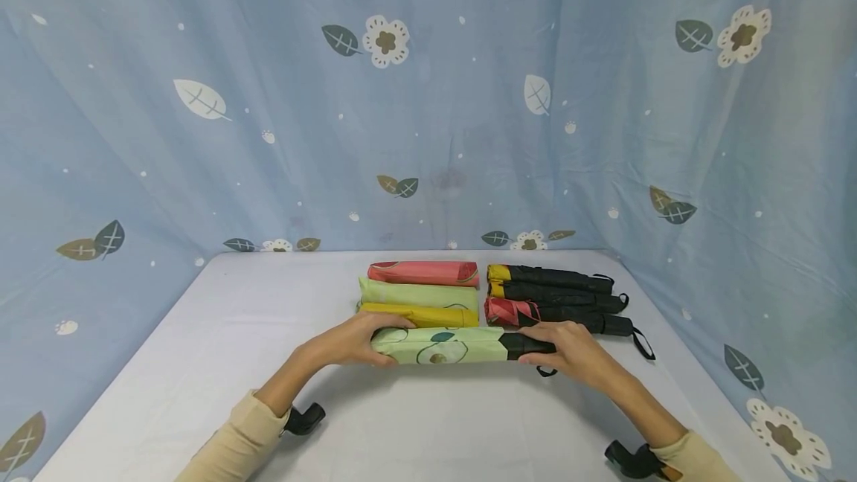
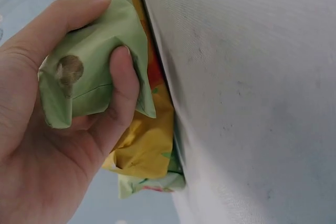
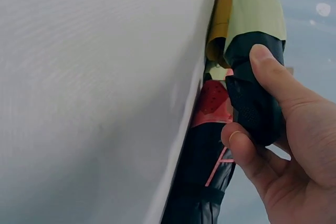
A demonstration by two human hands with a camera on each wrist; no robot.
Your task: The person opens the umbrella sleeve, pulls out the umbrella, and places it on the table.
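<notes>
A folded umbrella (image 1: 438,346) in pale green avocado-print fabric lies across both hands, with a black end and a small strap loop at its right. My left hand (image 1: 358,339) grips its green end, the thumb on one side and fingers on the other, as the left wrist view shows. My right hand (image 1: 569,348) pinches the black end (image 3: 257,93) between thumb and fingers. Right behind it lies a yellow printed roll (image 1: 418,315), then a light green roll (image 1: 418,294) and a red roll (image 1: 422,273) with a watermelon print.
At the right lie three black folded umbrellas: one with a red end (image 1: 509,311) in front, two with yellow ends (image 1: 498,273) behind it. All rest on a white-covered table (image 1: 288,296). A blue patterned curtain (image 1: 428,132) hangs at the back and sides.
</notes>
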